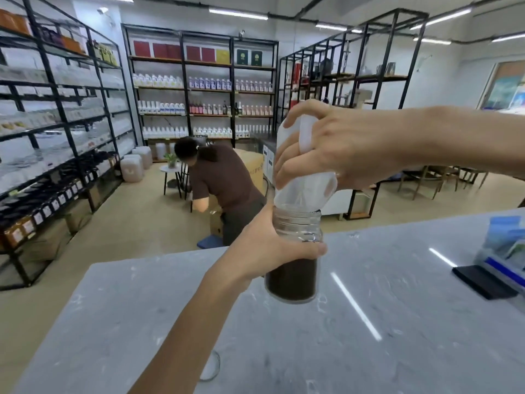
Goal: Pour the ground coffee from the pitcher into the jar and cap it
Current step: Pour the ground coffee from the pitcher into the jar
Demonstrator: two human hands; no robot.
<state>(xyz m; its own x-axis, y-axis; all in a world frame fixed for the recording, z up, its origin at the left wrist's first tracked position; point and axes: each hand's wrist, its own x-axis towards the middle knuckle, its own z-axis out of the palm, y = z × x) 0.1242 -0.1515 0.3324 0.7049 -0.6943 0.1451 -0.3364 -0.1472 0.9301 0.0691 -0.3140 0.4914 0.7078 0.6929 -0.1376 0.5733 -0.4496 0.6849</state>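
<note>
Stockroom shelves behind pale marble table (397, 322); jar (294, 268) lifted above table, left hand (272, 251) gripping it steady; right hand (341, 149) clasps upended pitcher (304, 191), spout in jar mouth so grounds fall inside; cap unseen

pitcher (305, 177) upturned over jar (295, 251), jar above counter (397, 322), shelves (199, 89) behind
</note>
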